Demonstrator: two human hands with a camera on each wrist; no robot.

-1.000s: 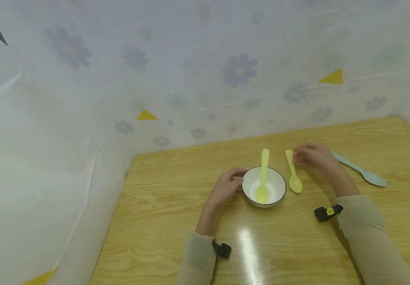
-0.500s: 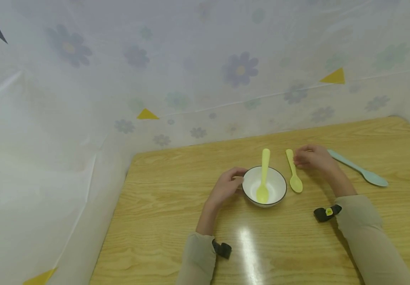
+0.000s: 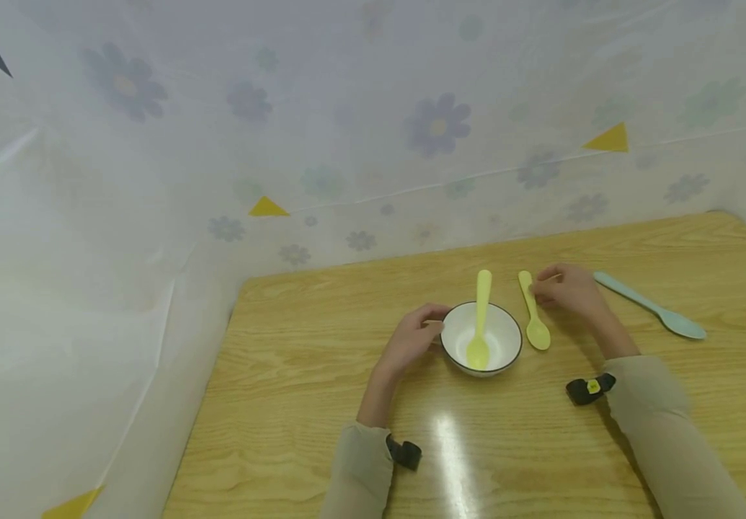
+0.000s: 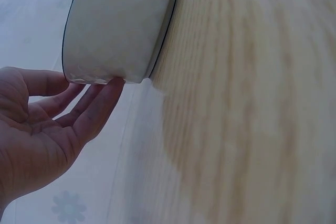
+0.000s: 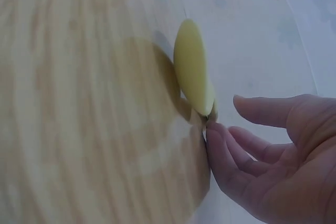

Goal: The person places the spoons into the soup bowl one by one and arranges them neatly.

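A white bowl (image 3: 496, 353) (image 4: 115, 24) stands mid-table with a yellow spoon (image 3: 480, 313) resting in it, handle pointing away from me. My left hand (image 3: 411, 342) (image 4: 47, 129) lies open at the bowl's left side, its straight fingertips (image 4: 107, 90) touching the outer wall near the base. A second yellow spoon (image 3: 533, 311) (image 5: 193, 69) lies flat just right of the bowl. My right hand (image 3: 566, 292) (image 5: 262, 156) is at that spoon's handle. Its fingertips (image 5: 218, 132) touch the handle end, and the thumb stays apart above them.
A pale blue spoon (image 3: 651, 308) lies on the wooden table (image 3: 295, 375) to the right of my right hand. A floral plastic sheet (image 3: 347, 144) walls off the back and left. Black wrist straps (image 3: 405, 453) (image 3: 585, 389) sit on both sleeves.
My right hand has crept slightly left and settled against the second yellow spoon's handle. The left hand, bowl and spoons have hardly moved.
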